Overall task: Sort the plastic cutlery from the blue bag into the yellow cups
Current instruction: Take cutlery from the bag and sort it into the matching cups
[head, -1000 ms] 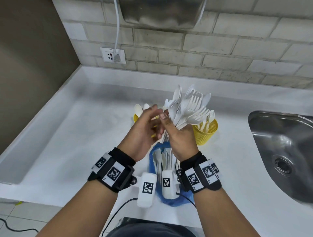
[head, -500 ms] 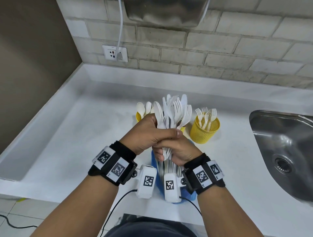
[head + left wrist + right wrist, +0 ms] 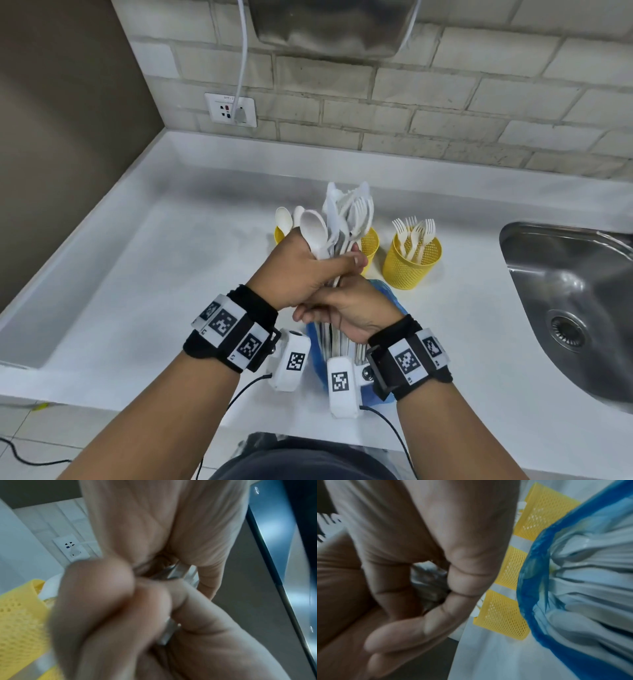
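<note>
Both hands, the right hand [image 3: 346, 308] below and the left hand [image 3: 308, 270] above, now clench the regathered, upright cutlery bundle [image 3: 342, 222] over the blue bag [image 3: 387, 294] on the table [image 3: 154, 274], spoon foremost, ready for sorting into the yellow cups [image 3: 412, 260] beyond.

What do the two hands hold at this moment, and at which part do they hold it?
Both hold one bundle of white plastic cutlery. The left hand grips the handles just under the heads; the right hand grips the handles lower, above the blue bag.
</note>
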